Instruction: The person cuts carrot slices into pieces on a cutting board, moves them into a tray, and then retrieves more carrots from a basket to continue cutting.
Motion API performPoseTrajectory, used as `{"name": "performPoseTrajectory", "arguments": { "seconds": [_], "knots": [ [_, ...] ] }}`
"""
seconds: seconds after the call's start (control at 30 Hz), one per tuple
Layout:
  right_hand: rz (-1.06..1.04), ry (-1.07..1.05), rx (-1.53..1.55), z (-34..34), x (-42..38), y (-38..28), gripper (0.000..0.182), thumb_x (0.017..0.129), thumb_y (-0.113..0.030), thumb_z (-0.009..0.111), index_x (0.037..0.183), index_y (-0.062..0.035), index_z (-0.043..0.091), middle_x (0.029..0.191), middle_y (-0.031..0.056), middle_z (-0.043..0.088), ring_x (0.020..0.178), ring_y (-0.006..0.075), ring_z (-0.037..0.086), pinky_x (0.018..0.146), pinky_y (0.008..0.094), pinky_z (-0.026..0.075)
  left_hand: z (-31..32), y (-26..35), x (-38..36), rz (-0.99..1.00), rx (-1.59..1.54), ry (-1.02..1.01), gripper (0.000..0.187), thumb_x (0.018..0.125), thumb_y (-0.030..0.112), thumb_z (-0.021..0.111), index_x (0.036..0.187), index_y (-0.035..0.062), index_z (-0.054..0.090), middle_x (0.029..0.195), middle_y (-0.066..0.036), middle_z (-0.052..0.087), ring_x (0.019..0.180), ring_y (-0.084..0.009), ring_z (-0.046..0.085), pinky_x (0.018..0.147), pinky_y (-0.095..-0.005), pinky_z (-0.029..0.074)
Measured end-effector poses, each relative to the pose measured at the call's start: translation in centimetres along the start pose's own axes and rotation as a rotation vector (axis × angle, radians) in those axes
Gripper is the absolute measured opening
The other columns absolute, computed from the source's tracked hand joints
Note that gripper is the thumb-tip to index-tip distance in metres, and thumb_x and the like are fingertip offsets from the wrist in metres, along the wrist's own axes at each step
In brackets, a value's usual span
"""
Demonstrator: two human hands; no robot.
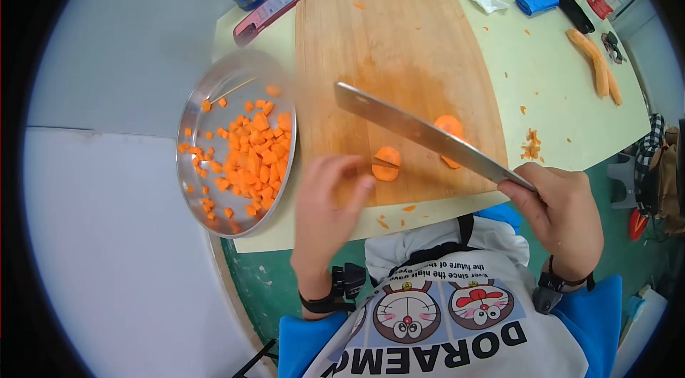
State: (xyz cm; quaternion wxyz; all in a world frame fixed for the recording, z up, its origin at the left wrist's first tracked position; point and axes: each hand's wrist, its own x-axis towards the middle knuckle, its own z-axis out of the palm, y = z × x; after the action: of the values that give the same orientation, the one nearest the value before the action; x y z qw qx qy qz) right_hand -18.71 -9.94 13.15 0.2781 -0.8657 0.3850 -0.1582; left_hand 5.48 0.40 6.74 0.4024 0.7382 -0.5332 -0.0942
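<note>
- Right hand (560,201) grips the cleaver (421,134) over the cutting board (385,28).
- Left hand (325,189), blurred, half-open, seemingly empty, beside the board's split carrot slice (386,172).
- Mid-cutting, I'd judge; another stroke needs steadying.

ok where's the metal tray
On the left in the head view, the metal tray of diced carrot sits at the table edge, beside the wooden cutting board and below the phone.

Kitchen-like, with cutting board (385,28) and cleaver (408,125)
</note>
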Motion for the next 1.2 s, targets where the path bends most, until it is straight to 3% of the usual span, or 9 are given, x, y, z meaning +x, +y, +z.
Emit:
{"name": "performPoseTrajectory", "arguments": {
  "seconds": [0.03, 0.17, 0.43, 0.57, 0.67, 0.73, 0.77, 0.87, 1.2],
  "knots": [
    [0.025, 0.017, 0.012, 0.0, -0.2, 0.1, 0.021, 0.082, -0.019, 0.062, 0.071, -0.0040, 0.051, 0.050, 0.0119, 0.045, 0.046, 0.0293, 0.049, 0.043, 0.0374, 0.036, 0.6, 0.5, 0.0, 0.058, 0.021, -0.126, 0.020, 0.075, 0.010, 0.067, 0.092, 0.0019, 0.059, 0.083, -0.007, 0.056, 0.072, -0.0179, 0.053, 0.068, -0.0272, 0.043],
    [0.066, 0.028, -0.002, 0.1, -0.7, 0.7, 0.022, 0.082, -0.019, 0.062, 0.070, -0.0035, 0.051, 0.050, 0.0121, 0.046, 0.047, 0.0293, 0.049, 0.043, 0.0372, 0.036, 3.0, -0.3, -0.7, 0.157, 0.181, -0.104, 0.022, 0.070, 0.008, 0.070, 0.088, 0.0018, 0.059, 0.080, -0.009, 0.054, 0.071, -0.0201, 0.051, 0.066, -0.0282, 0.043],
    [0.042, -0.066, 0.007, 1.1, -0.3, 0.5, 0.020, 0.082, -0.019, 0.061, 0.071, -0.0037, 0.052, 0.053, 0.0128, 0.049, 0.048, 0.0309, 0.051, 0.045, 0.0385, 0.039, 2.4, 0.1, -3.2, -0.232, 0.200, 0.028, 0.024, 0.065, 0.010, 0.076, 0.079, 0.0028, 0.059, 0.064, -0.003, 0.048, 0.064, -0.0157, 0.048, 0.060, -0.0272, 0.040],
    [-0.009, -0.134, 0.013, 2.1, 0.3, 0.2, 0.022, 0.082, -0.019, 0.061, 0.070, -0.0038, 0.051, 0.053, 0.0131, 0.049, 0.049, 0.0319, 0.052, 0.045, 0.0391, 0.040, 2.3, -1.0, -3.8, -0.229, 0.294, 0.100, 0.025, 0.064, 0.011, 0.078, 0.079, 0.0023, 0.060, 0.064, -0.002, 0.050, 0.063, -0.0128, 0.047, 0.059, -0.0257, 0.040],
    [-0.047, -0.219, -0.058, 2.7, 0.5, 0.0, 0.025, 0.081, -0.019, 0.061, 0.068, -0.0036, 0.048, 0.053, 0.0130, 0.049, 0.050, 0.0324, 0.052, 0.045, 0.0396, 0.040, 0.9, -1.0, -3.8, -0.360, 0.058, 0.114, 0.020, 0.074, 0.014, 0.071, 0.088, 0.0026, 0.061, 0.070, -0.001, 0.054, 0.066, -0.0114, 0.047, 0.062, -0.0240, 0.040],
    [-0.094, -0.252, -0.077, 3.0, 0.6, -0.1, 0.027, 0.081, -0.020, 0.061, 0.066, -0.0039, 0.046, 0.053, 0.0128, 0.049, 0.049, 0.0326, 0.052, 0.044, 0.0395, 0.040, 0.0, -1.0, -2.9, -0.306, -0.196, 0.538, 0.027, 0.088, 0.023, 0.054, 0.103, 0.0013, 0.058, 0.081, -0.005, 0.057, 0.078, -0.0125, 0.052, 0.071, -0.0252, 0.041],
    [-0.108, -0.263, -0.088, 3.1, 0.8, -0.2, 0.027, 0.081, -0.020, 0.061, 0.066, -0.0039, 0.046, 0.053, 0.0128, 0.049, 0.049, 0.0326, 0.052, 0.044, 0.0395, 0.040, -0.2, -0.7, -2.4, -0.318, -0.200, 0.554, 0.027, 0.088, 0.023, 0.054, 0.103, 0.0013, 0.058, 0.081, -0.005, 0.057, 0.078, -0.0125, 0.052, 0.071, -0.0252, 0.041],
    [-0.131, -0.287, -0.121, 3.3, 1.2, -0.9, 0.027, 0.081, -0.020, 0.061, 0.067, -0.0040, 0.046, 0.052, 0.0124, 0.049, 0.049, 0.0325, 0.051, 0.044, 0.0391, 0.040, -0.8, -1.2, -0.7, -0.047, -0.377, 0.428, 0.044, 0.095, 0.031, 0.032, 0.114, -0.0059, 0.047, 0.101, -0.014, 0.056, 0.101, -0.0182, 0.051, 0.086, -0.0303, 0.037],
    [-0.106, -0.346, -0.172, 3.9, 1.5, -1.4, 0.026, 0.082, -0.021, 0.061, 0.067, -0.0033, 0.049, 0.051, 0.0117, 0.049, 0.045, 0.0311, 0.051, 0.042, 0.0377, 0.039, 0.8, -0.7, 0.8, -0.124, -0.777, 0.129, 0.027, 0.093, 0.016, 0.042, 0.095, -0.0057, 0.058, 0.080, -0.013, 0.063, 0.082, -0.0183, 0.060, 0.080, -0.0306, 0.046]
  ]
}}
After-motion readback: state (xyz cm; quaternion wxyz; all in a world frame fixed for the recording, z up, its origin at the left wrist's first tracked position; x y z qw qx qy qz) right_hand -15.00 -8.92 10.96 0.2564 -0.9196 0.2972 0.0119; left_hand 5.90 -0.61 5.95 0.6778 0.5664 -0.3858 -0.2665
